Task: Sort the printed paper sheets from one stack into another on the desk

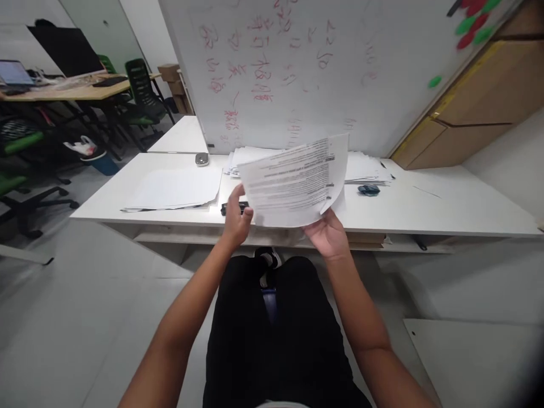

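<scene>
white paper sheets with black print (289, 190) held up over front edge of white flat-topped bench (446, 209), lower right corner curling. right hand (329, 235) pinches that corner; left hand (237, 218) spread at left edge, contact unclear. step looks like turning or squaring sheets; next move probably calls for left fingers closing on edge, keeping paper unbent.

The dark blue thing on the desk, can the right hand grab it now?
Probably not: the right hand is busy holding the paper, though the dark blue thing lies uncovered nearby.
</scene>
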`<move>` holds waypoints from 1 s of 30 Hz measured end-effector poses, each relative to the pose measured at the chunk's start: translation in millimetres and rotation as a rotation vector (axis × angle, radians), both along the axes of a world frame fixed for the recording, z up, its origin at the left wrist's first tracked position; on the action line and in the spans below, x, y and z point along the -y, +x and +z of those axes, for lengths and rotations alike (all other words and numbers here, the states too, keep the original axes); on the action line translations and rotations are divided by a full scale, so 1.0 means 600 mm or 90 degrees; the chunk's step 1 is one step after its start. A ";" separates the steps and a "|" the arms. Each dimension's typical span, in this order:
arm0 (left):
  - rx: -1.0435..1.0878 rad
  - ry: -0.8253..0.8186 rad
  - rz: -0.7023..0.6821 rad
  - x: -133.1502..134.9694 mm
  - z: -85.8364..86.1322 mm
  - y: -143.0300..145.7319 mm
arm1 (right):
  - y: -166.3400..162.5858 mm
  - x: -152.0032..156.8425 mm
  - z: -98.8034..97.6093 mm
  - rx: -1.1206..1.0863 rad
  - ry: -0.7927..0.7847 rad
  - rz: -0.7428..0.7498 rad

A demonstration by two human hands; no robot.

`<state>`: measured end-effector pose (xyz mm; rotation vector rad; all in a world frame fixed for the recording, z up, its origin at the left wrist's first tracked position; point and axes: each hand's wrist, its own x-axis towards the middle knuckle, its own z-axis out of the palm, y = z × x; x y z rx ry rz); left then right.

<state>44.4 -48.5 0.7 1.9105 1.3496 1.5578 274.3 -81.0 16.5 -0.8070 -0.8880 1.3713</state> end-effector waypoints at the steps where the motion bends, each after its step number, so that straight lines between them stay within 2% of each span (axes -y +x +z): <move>1: 0.099 -0.044 -0.053 0.013 0.007 0.011 | 0.001 0.008 -0.008 -0.006 -0.007 0.010; 4: 0.319 -0.189 -0.157 0.040 0.018 0.030 | 0.013 0.022 -0.024 0.033 -0.020 0.011; 7: 0.363 -0.266 -0.129 0.047 0.021 0.033 | 0.045 0.023 -0.018 0.104 -0.013 0.012; 12: 0.291 -0.168 0.059 0.032 0.036 0.046 | 0.102 -0.001 0.031 0.220 0.067 0.044; 14: 0.277 -0.143 0.076 0.022 0.044 0.062 | 0.104 -0.015 0.048 0.273 0.089 0.034; 17: 0.245 -0.123 0.032 0.004 0.049 0.087 | 0.093 -0.043 0.056 0.356 0.102 -0.049; 20: 0.230 -0.126 -0.019 -0.017 0.041 0.104 | 0.085 -0.071 0.039 0.442 0.120 -0.152; 23: 0.272 -0.183 -0.060 -0.041 0.017 0.111 | 0.088 -0.093 0.006 0.491 0.106 -0.215; 27: 0.366 -0.270 -0.091 -0.064 -0.020 0.109 | 0.098 -0.106 -0.037 0.471 0.085 -0.194; 30: 0.356 -0.309 -0.106 -0.069 -0.030 0.104 | 0.103 -0.108 -0.056 0.462 0.089 -0.177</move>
